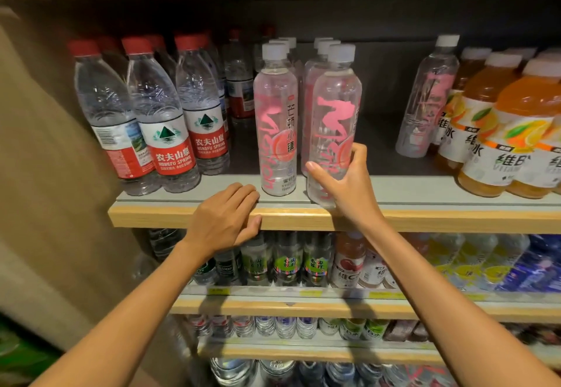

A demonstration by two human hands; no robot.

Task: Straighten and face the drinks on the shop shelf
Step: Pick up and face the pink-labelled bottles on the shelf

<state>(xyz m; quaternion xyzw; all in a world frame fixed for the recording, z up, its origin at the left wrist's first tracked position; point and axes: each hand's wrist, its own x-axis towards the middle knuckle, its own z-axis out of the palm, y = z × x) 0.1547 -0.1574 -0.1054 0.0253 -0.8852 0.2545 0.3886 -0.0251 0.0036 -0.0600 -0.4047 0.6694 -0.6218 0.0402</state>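
While left hand (226, 219) rests on shelf (425, 219), right hand (349, 183) grips pink bottle (335, 107).

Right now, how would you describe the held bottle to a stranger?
On the top shelf, between the red-capped waters and the orange drinks, stand clear bottles with pink lettering. It is the front right bottle, the only one that the right hand grips.

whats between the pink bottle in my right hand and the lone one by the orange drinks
Nothing: in the head view, only bare shelf separates the held bottle from the lone bottle.
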